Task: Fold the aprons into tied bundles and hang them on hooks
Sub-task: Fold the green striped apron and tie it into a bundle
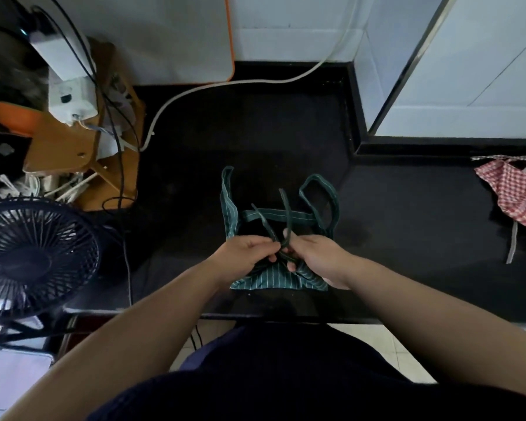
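I am knotting the ties [281, 226] over the folded apron [274, 279], left hand [249, 253] and right hand [318, 255] each pinching one, and pulling snug looks next.

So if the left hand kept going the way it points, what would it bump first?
Most likely the right hand. The left hand points sideways at it over the green striped apron, with only the dark apron ties they both hold between.

A dark green apron [271, 279] with thin white stripes lies on the black surface [407, 232] — a red-and-white checked apron [510, 192] further right, a black fan [34, 256] left.
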Demonstrator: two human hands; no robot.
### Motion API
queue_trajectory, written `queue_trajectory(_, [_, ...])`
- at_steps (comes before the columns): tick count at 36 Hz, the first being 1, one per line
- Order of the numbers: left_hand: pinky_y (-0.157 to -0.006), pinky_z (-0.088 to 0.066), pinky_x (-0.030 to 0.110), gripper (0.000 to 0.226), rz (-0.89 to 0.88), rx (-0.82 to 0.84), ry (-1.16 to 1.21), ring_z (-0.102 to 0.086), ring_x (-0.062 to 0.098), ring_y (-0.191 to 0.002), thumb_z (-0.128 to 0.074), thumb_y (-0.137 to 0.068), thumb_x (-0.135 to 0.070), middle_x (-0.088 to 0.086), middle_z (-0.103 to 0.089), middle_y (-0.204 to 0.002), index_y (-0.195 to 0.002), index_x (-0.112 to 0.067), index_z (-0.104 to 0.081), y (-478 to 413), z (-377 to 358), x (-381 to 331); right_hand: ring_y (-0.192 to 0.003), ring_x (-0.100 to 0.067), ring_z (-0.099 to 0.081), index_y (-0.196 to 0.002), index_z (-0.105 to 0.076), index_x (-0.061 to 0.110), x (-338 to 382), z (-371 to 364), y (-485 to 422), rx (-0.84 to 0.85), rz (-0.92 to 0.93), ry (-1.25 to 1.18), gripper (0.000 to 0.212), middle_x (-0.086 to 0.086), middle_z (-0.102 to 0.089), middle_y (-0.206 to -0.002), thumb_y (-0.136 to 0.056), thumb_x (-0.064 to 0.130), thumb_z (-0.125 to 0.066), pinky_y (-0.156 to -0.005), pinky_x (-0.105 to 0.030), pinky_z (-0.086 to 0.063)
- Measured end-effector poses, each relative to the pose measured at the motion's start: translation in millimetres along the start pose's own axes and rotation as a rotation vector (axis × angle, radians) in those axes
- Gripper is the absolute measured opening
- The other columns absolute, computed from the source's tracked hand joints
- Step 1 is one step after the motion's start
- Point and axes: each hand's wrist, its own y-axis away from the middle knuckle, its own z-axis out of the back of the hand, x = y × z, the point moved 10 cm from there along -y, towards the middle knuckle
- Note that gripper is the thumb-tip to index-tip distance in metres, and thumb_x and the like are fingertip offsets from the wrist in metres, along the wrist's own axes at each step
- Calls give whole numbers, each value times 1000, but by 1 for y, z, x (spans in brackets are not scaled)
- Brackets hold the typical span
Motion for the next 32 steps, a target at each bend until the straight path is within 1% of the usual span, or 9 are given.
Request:
queue_trajectory(3, [-78,-39,28,26,3,-45,59,-54,16,-81,-60,-91,-36,-2,-64,-80,-72,-22,-71,-2,1,3,-73,-12,-52,-87,-68,12,3,-3,1,32,39,143,55,2,-58,-63,-92,59,-41,-78,-29,-38])
queue_trajectory(6, [-94,-45,22,14,0,-56,194,-65,7,-100,-62,-90,-24,-8,-74,-97,-89,-23,-76,-3,3,4,-67,-15,-46,-62,-58,15,6,0,2,15,83,271,51,-2,-51,-66,-85,60,-54,-66,-28,-34])
queue_trajectory(9, [-94,-46,23,12,9,-62,279,-65,4,-102,-64,-90,-22,-10,-74,-99,-91,-21,-75,-2,3,3,-50,-10,-37,-58,-53,14,9,1,2,12,86,294,47,2,-42,-53,-85,52,-61,-54,-24,-31])
queue_trajectory(13, [-97,-48,28,11,7,-90,371,-66,10,-103,-65,-88,-17,-6,-74,-101,-91,-16,-75,-3,4,6,-48,-7,-40,-61,-52,13,10,2,0,-25,84,219,42,5,-48,-54,-93,41,-55,-56,-22,-34])
queue_trajectory(17, [-92,-49,26,12,1,-99,424,-67,10,-102,-64,-89,-14,-6,-74,-101,-90,-8,-74,-3,5,7,-76,-16,-52,-65,-57,14,7,-4,-3,8,60,150,38,1,-58,-66,-97,34,-50,-77,-28,-39])
queue_trajectory(20, [-91,-49,24,13,-10,-78,445,-67,13,-101,-63,-89,-12,0,-74,-98,-89,-7,-74,-2,3,6,-95,-13,-55,-68,-59,15,5,-8,-4,70,6,99,32,-2,-63,-82,-96,27,-52,-83,-21,-36])
queue_trajectory(22, [-94,-49,26,14,-22,-46,450,-68,18,-101,-63,-90,-13,8,-74,-95,-90,-5,-74,0,-1,3,-94,-9,-53,-80,-65,14,4,-11,-2,122,-33,35,23,0,-61,-82,-97,22,-50,-88,-22,-32])
queue_trajectory(26, [-79,-50,18,15,-32,-13,417,-70,13,-91,-63,-89,-16,7,-75,-90,-83,-9,-75,2,-3,-4,-85,-7,-52,-109,-67,17,5,-8,0,141,-38,-179,23,1,-58,-84,-96,15,-48,-92,-25,-35])
queue_trajectory(32, [-85,-52,18,9,-24,-130,498,-70,8,-93,-66,-87,-12,0,-75,-94,-89,-15,-74,4,4,2,-87,-15,-58,-79,-58,14,-4,7,0,-44,7,-390,16,-2,-65,-86,-92,22,-59,-81,-26,-46])
